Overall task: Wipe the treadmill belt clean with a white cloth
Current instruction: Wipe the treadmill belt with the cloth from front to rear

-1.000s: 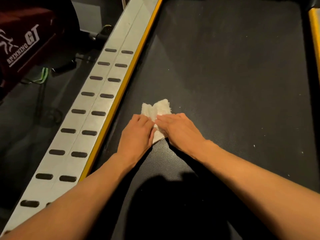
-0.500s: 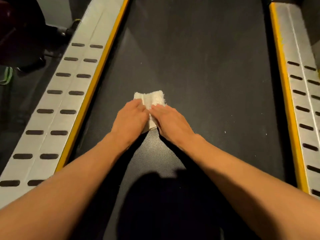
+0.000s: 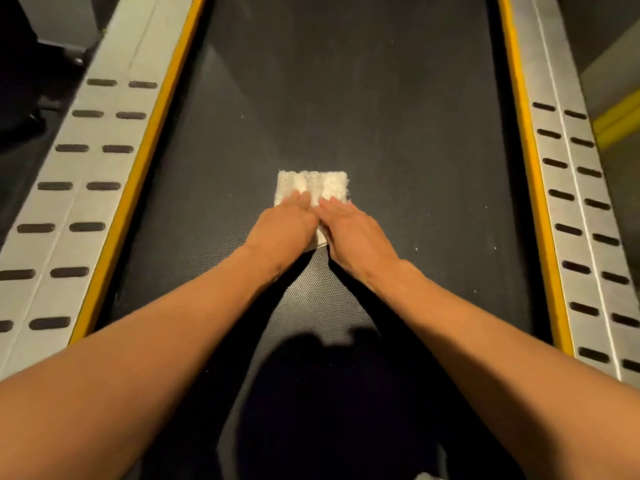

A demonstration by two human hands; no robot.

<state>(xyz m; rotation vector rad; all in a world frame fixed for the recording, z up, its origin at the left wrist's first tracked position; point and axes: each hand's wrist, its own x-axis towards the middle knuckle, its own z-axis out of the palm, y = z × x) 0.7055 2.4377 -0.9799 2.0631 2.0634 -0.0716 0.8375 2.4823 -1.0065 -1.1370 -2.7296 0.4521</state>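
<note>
Under both hands: belt (image 3: 346, 98), dark and textured, running out ahead of the fingertips and back past the forearms. Grey slotted rails flank it: left rail (image 3: 104, 150) well out from the left hand (image 3: 282, 226), right rail (image 3: 568, 168) well out from the right hand (image 3: 353, 233). Each rail has a yellow inner edge. Hands lie flat, side by side, fingers straight, nothing gripped, both pressing the cloth (image 3: 311, 185) onto the belt. Cloth is white and folded, its near part under the palms, its far part sticking out beyond the fingertips. White specks (image 3: 415, 249) on belt, right of the right hand.
</note>
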